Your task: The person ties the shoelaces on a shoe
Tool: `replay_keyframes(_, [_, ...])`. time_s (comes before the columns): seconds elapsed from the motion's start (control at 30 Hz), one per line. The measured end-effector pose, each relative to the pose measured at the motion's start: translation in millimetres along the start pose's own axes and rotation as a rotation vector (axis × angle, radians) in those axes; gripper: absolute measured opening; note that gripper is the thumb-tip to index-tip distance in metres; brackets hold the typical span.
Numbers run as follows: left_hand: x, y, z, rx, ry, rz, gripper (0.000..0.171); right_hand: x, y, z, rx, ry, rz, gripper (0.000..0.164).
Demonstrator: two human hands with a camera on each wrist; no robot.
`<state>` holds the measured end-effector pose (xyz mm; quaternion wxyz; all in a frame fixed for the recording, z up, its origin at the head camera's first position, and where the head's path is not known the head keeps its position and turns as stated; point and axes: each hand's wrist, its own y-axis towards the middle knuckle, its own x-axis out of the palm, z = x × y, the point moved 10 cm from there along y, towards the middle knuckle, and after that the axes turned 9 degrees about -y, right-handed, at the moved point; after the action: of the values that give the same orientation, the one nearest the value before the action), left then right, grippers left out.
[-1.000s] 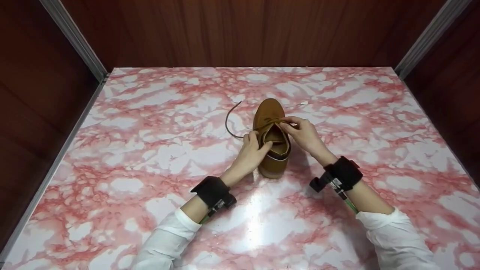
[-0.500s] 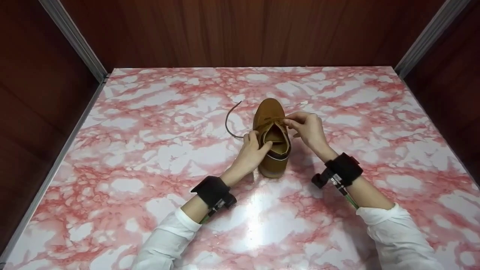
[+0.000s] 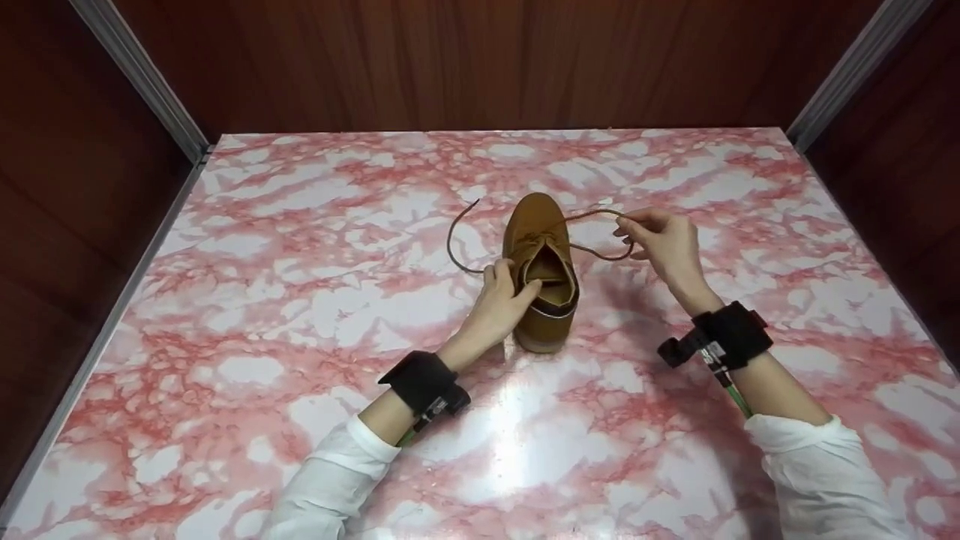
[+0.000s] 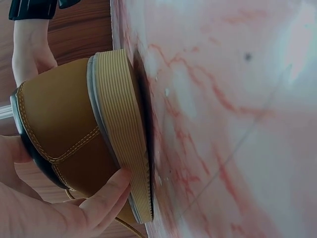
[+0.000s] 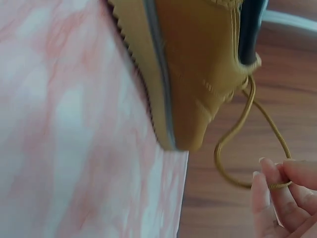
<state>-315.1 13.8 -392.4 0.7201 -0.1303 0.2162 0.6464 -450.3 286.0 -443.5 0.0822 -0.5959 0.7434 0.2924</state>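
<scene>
A tan shoe [image 3: 534,214] stands upright on the table, toe pointing away from me. My left hand [image 3: 499,304] grips its left side, thumb inside the opening and fingers along the outer wall; the left wrist view has those fingers [image 4: 106,198] reaching down to the ribbed sole [image 4: 116,109]. To the right of the shoe, my right hand [image 3: 667,244] pinches a brown shoelace [image 3: 596,212], which loops out from the shoe's front. In the right wrist view that lace [image 5: 220,153] passes between thumb and fingers. Another lace end [image 3: 451,238] curves loosely on the left side.
The table [image 3: 300,420] has a red and white marbled top. Dark wood panels [image 3: 480,60] stand behind it and at both sides, with metal posts [image 3: 142,67] at the corners. Black straps [image 3: 731,335] carry the wrist cameras.
My right hand has moved right, away from the shoe's lacing, drawing the lace out into a wide loop. The left hand keeps its hold on the shoe.
</scene>
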Motion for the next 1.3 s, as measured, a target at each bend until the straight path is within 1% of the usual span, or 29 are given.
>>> replay_keyframes(0.23, [-0.6,0.3,-0.7,-0.013,-0.015,-0.011,0.046,-34.0,-8.0,14.7,0.02,-0.025,0.045,0.024])
replay_keyframes(0.33, [-1.0,0.7,-1.9,-0.014,-0.008,-0.009,0.047,-42.9,-14.2,19.5,0.055,-0.022,0.041,0.026])
replay_keyframes(0.4, [-1.2,0.9,-1.8,-0.008,0.0,-0.008,0.048,-47.6,-21.1,16.3,0.105,0.009,0.009,0.028])
replay_keyframes(0.43, [-1.4,1.0,-1.7,-0.007,0.004,-0.008,0.049,-48.7,-27.0,7.0,0.136,0.059,-0.031,0.025])
replay_keyframes(0.5, [-1.2,1.0,-1.4,-0.009,0.01,-0.012,0.05,-53.3,-35.6,0.0,0.194,0.088,-0.072,0.028])
replay_keyframes(0.57, [-1.3,0.6,-0.9,-0.011,0.012,-0.012,0.05,-58.6,-42.8,-6.2,0.246,0.096,-0.096,0.029])
replay_keyframes(0.63, [-1.0,0.6,-0.8,-0.016,0.009,-0.014,0.049,-64.0,-47.3,-6.1,0.277,0.084,-0.096,0.031])
replay_keyframes(0.67, [-0.7,0.8,-0.8,-0.017,0.005,-0.016,0.049,-68.0,-47.2,2.0,0.293,0.046,-0.07,0.036])
replay_keyframes(0.77, [-0.1,1.0,-0.9,-0.022,-0.002,-0.018,0.048,-75.5,-52.2,9.1,0.352,0.049,-0.039,0.04])
replay_keyframes(0.87, [0.1,0.8,-1.5,-0.029,0.001,-0.015,0.049,-79.0,-56.2,15.4,0.397,0.052,-0.032,0.044])
replay_keyframes(1.0, [0.6,0.6,-2.3,-0.036,0.012,-0.01,0.051,-76.0,-58.9,19.4,0.417,0.04,-0.084,0.047])
replay_keyframes(1.17, [2.5,0.4,-1.4,-0.027,0.007,-0.019,0.05,-68.7,-64.3,24.6,0.466,0.039,-0.168,0.045])
replay_keyframes(1.3, [3.0,-0.4,0.3,-0.02,0.007,-0.028,0.049,-65.0,-69.7,23.8,0.446,0.02,-0.223,0.039])
